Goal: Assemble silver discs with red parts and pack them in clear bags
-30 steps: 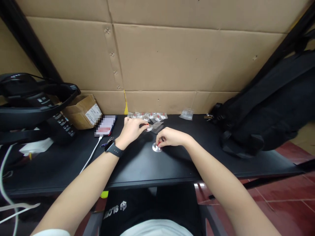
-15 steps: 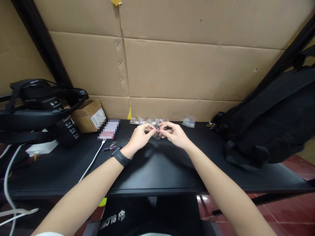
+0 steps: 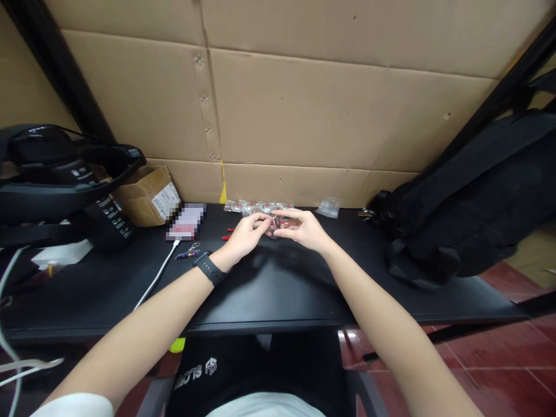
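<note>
My left hand point(image 3: 248, 233) and my right hand point(image 3: 304, 229) meet above the black desk point(image 3: 269, 289), fingertips pinched together on a small shiny metal part point(image 3: 275, 221) with a red bit on it. The left wrist wears a black watch point(image 3: 209, 268). Just behind the hands, against the cardboard wall, lies a row of small clear bags point(image 3: 258, 205) with metal and red pieces inside. Two thin red pieces point(image 3: 227, 234) lie on the desk left of my left hand.
A phone point(image 3: 186, 222) with a white cable point(image 3: 157, 274) lies at the left, near a cardboard box point(image 3: 145, 196) and a black headset point(image 3: 56, 174). One more clear bag point(image 3: 328, 207) sits right of the hands. A large black bag point(image 3: 469, 208) fills the right side.
Both hands left the desk surface, where each touched a round metal disc, and came together in the air, pinching the small metal part between them. The view shifted slightly.
</note>
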### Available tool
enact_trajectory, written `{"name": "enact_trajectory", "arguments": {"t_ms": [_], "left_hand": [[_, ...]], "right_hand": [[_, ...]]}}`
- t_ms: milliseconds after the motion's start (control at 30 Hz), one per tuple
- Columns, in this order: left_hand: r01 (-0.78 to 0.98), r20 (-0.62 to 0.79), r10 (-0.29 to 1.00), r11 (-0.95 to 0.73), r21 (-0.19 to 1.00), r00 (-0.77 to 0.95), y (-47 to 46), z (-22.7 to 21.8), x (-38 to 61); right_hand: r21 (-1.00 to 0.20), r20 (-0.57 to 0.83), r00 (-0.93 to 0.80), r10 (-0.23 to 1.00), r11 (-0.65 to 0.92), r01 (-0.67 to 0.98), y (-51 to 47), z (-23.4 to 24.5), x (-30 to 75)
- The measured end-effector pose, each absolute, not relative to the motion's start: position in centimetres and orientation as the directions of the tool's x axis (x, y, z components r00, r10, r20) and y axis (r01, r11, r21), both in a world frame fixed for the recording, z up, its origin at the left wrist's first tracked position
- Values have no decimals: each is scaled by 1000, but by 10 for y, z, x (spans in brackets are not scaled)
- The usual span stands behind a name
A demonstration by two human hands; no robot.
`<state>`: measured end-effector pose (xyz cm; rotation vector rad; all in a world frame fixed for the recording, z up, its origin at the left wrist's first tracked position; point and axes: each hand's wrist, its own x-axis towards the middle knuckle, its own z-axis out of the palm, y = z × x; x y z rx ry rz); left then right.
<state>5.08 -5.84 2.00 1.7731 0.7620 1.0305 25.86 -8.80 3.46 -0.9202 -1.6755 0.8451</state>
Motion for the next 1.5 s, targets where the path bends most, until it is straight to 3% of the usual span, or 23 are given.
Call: {"name": "enact_trajectory", "arguments": {"t_ms": [100, 233, 333, 467, 600, 700, 867, 1133, 1333, 1500], "left_hand": [[224, 331, 783, -503, 835, 526, -62, 21, 48], [478, 362, 619, -777, 410, 697, -65, 15, 40], [555, 323, 616, -788, 267, 719, -63, 7, 38], [574, 342, 623, -782, 243, 704, -58, -1, 37], [584, 331, 634, -773, 247, 699, -58, 2, 36], [641, 218, 681, -732, 229, 699, -61, 10, 34], [731, -28, 737, -664, 157, 675, -67, 27, 29], [714, -96, 708, -690, 123, 700, -70, 30, 27], [699, -163, 680, -688, 196, 715, -69, 35, 26], [668, -191, 640, -710, 223, 744, -67, 39, 21]], "right_hand": [[-845, 461, -121, 879, 476, 243, -83, 41, 279], [-764, 494, -27, 869, 448, 464, -75, 43, 307], [-666, 472, -68, 879, 406, 625, -74, 40, 313], [-575, 406, -159, 900, 387, 721, -80, 40, 305], [-593, 308, -283, 908, 416, 690, -86, 42, 295], [-563, 266, -361, 894, 448, 694, -89, 42, 289], [-399, 213, -374, 903, 429, 810, -91, 42, 278], [-260, 231, -384, 894, 437, 861, -92, 39, 267], [-282, 242, -418, 875, 476, 833, -87, 30, 262], [-504, 200, -436, 877, 474, 722, -86, 26, 259]]}}
